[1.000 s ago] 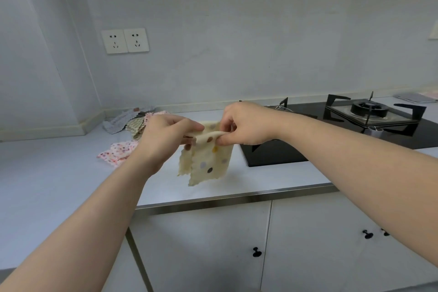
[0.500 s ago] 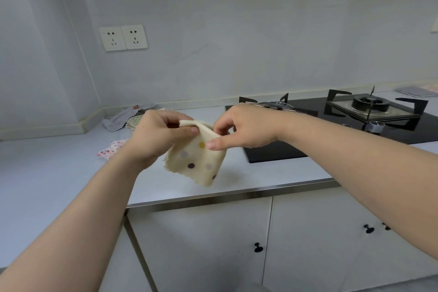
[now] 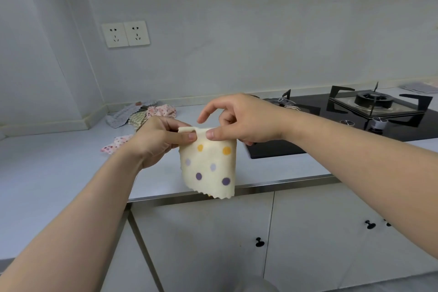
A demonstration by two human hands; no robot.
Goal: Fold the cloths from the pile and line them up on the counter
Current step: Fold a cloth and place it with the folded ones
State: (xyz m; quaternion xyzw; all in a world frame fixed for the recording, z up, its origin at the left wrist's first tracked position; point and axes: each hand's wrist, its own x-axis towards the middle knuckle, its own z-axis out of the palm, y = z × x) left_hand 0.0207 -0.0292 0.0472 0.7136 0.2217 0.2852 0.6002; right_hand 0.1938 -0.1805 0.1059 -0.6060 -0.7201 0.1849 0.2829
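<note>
A cream cloth with yellow and purple dots [image 3: 209, 168] hangs folded in the air above the counter's front edge. My left hand [image 3: 158, 140] pinches its top left corner. My right hand [image 3: 241, 121] pinches the top edge just beside it with the thumb, its index finger raised. The pile of cloths [image 3: 142, 115] lies on the white counter [image 3: 59, 168] at the back left, near the wall corner. A pink spotted cloth [image 3: 116, 144] lies apart from the pile, partly hidden behind my left wrist.
A black gas hob [image 3: 355, 118] with burner grates takes up the counter to the right. A grey folded cloth [image 3: 419, 87] lies at the far right by the wall. White cabinet doors with black knobs [image 3: 259, 242] are below. Two wall sockets [image 3: 125, 33] sit above the pile.
The cloth has been turned and now hangs straight down as a narrower folded panel. Both hands have come close together at its top edge, and my right index finger has lifted.
</note>
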